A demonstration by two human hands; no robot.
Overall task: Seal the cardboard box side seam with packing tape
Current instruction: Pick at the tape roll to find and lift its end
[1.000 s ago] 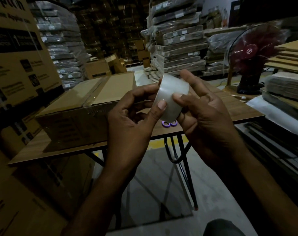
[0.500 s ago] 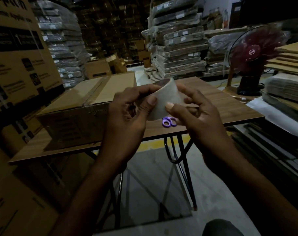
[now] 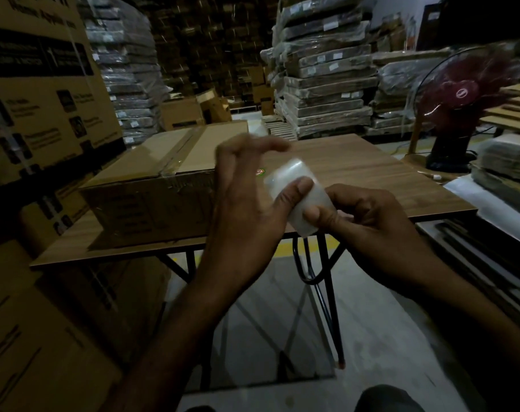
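A closed cardboard box (image 3: 145, 203) lies on the left half of a wooden table (image 3: 359, 168), with clear tape running along its top seam. In front of the table's near edge I hold a roll of clear packing tape (image 3: 291, 176). My right hand (image 3: 374, 224) grips the roll from the right, thumb across its lower part. My left hand (image 3: 246, 200) has its thumb pressed on the roll's outer face, while its fingers are lifted, spread and blurred above the roll. No loose tape end is visible.
Tall printed cartons (image 3: 35, 93) stand close on the left, and another carton (image 3: 29, 346) sits below the table. A red pedestal fan (image 3: 461, 93) stands to the right, next to flat cardboard stacks (image 3: 511, 165). Wrapped bundles on pallets (image 3: 321, 87) fill the background.
The roll and both hands have dropped lower and shifted right. My left fingers have come off the roll and spread, leaving only the thumb on it. The purple scissors are now hidden.
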